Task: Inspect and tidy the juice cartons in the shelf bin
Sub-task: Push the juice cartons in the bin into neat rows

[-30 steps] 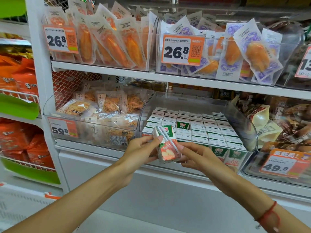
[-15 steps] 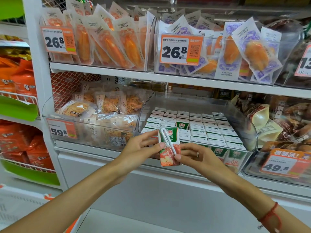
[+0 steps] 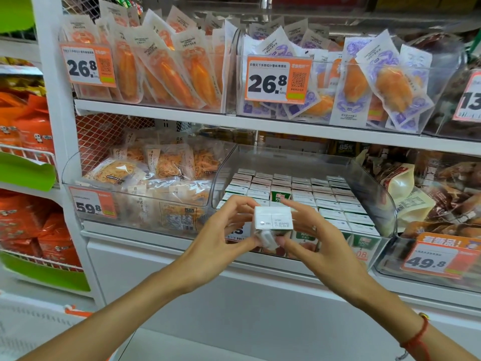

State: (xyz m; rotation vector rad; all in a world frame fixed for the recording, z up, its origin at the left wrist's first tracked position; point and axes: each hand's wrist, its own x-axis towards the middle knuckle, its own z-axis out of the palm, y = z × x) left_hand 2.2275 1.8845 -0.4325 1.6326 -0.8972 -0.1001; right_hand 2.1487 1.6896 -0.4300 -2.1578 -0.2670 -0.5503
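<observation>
Centrally, a carton is gripped between the curled fingers of the left hand and right hand, white top toward camera, just before the bin of cartons.

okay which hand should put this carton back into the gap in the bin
Probably the left hand: the carton is pinched by both hands, and the gap among the rows lies just above its fingertips.
</observation>
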